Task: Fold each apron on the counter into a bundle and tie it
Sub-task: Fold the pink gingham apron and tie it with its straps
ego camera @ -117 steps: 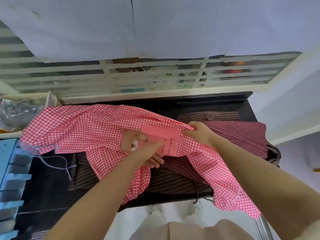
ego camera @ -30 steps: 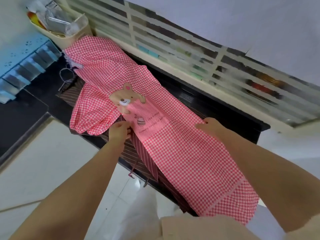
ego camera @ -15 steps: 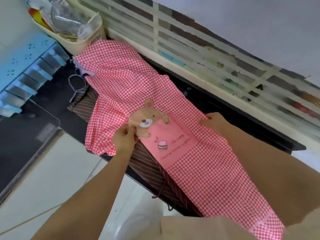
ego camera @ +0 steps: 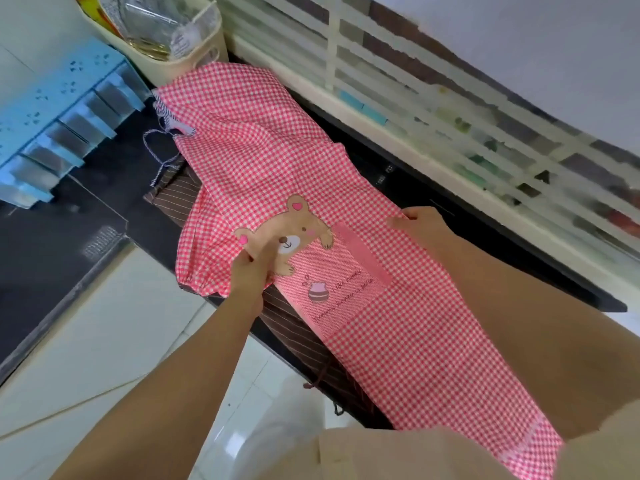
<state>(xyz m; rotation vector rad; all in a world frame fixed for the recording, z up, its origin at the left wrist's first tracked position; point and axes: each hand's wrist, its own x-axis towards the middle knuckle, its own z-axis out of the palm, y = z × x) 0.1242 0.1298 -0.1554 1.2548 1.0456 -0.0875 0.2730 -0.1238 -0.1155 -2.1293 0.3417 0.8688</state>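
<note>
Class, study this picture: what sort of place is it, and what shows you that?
Probably a home kitchen: a black counter, a cream basket of glassware beside a blue rack, and a pink gingham apron over a brown striped apron.

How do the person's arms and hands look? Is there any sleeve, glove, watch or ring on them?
The left hand and right hand are bare: no gloves, no ring visible. The left forearm and right forearm are bare too, with no watch or bracelet. The only clothing in view is a plain beige garment at the bottom edge.
</note>
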